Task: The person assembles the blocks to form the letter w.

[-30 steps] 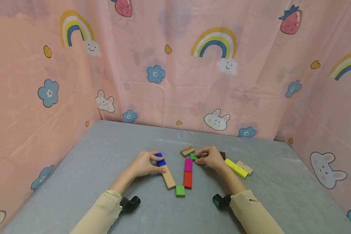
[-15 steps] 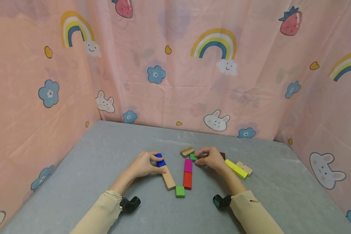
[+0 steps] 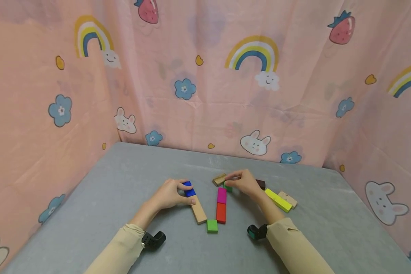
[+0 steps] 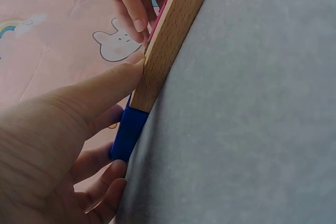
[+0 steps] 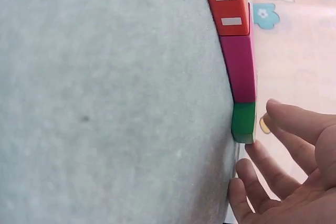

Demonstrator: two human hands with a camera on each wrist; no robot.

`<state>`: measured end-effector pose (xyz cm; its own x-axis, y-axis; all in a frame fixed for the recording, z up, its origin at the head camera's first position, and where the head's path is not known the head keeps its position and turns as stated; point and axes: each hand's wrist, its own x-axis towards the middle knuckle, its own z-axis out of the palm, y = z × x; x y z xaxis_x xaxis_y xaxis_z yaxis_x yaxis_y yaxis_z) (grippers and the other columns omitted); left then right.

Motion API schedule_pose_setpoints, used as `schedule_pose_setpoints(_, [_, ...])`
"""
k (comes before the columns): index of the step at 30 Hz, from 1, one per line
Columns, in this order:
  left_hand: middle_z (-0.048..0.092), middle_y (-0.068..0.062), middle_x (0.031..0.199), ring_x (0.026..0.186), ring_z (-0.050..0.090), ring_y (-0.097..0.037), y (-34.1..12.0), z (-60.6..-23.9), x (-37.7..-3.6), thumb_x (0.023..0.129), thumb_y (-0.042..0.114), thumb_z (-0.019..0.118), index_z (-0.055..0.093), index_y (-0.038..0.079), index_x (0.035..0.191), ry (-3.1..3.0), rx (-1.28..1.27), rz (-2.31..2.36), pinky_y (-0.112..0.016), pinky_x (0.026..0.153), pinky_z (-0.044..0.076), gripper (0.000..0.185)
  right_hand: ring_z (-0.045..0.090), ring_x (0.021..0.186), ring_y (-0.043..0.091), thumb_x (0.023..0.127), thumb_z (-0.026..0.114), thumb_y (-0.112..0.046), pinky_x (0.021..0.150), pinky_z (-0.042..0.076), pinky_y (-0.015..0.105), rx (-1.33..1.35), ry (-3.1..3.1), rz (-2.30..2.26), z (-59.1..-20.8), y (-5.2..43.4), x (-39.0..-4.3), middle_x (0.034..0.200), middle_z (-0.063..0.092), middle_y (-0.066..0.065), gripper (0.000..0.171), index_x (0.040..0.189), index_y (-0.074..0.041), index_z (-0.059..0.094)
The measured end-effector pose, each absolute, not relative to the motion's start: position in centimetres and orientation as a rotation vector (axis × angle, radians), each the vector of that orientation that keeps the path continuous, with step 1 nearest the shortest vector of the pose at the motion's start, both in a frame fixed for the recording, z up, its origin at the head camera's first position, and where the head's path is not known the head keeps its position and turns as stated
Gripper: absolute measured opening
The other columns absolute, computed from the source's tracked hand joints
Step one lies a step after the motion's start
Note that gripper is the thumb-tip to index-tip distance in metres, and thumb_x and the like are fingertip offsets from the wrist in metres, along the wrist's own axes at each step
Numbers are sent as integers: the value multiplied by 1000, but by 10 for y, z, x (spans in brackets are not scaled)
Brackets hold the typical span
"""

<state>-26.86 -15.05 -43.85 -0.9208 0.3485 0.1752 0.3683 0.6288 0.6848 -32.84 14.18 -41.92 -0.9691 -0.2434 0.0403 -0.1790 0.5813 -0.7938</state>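
My left hand (image 3: 176, 192) pinches a blue block (image 3: 189, 189) lying flat on the grey table (image 3: 123, 179). Its thumb presses where that block meets a long plain wooden block (image 3: 198, 209). In the left wrist view the blue block (image 4: 128, 129) lies end to end with the wooden block (image 4: 170, 38). My right hand (image 3: 239, 182) hovers with relaxed fingers (image 5: 294, 124) over a small green block (image 5: 244, 121), holding nothing. That green block (image 3: 228, 187) heads a line with a magenta block (image 3: 221, 195) and a red block (image 3: 220, 213).
A second green block (image 3: 212, 226) sits between the near ends of both lines. A tan block (image 3: 219, 179) lies just beyond my right fingertips. A dark brown block (image 3: 260, 184), a yellow bar (image 3: 277, 200) and another tan block (image 3: 287, 199) lie to the right. Pink patterned curtains (image 3: 205, 95) wall the table.
My right hand has lifted off the small green block and shifted slightly away, toward the tan block. My left hand keeps its hold on the blue block.
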Motion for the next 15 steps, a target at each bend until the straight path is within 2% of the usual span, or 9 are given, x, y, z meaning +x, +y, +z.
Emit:
schedule_pose_setpoints(7, [54,-13,140,132,45,-36,-151,-438,-269,76,43,84,72,8,119,-2814,-621,-1212,-50,103,40,57,57,97,23,86,76,-14,78,45,38,-399,2716,-1293,-419,140,-334,113,69,9,19,104,-6,78])
schedule_pose_setpoints(15, [54,-15,139,131,45,-36,-152,-440,-270,76,43,84,72,7,119,-2807,-632,-1224,-49,102,40,57,58,85,21,82,82,-16,66,44,32,-491,2685,-1231,-420,134,-341,113,69,7,27,108,-8,78])
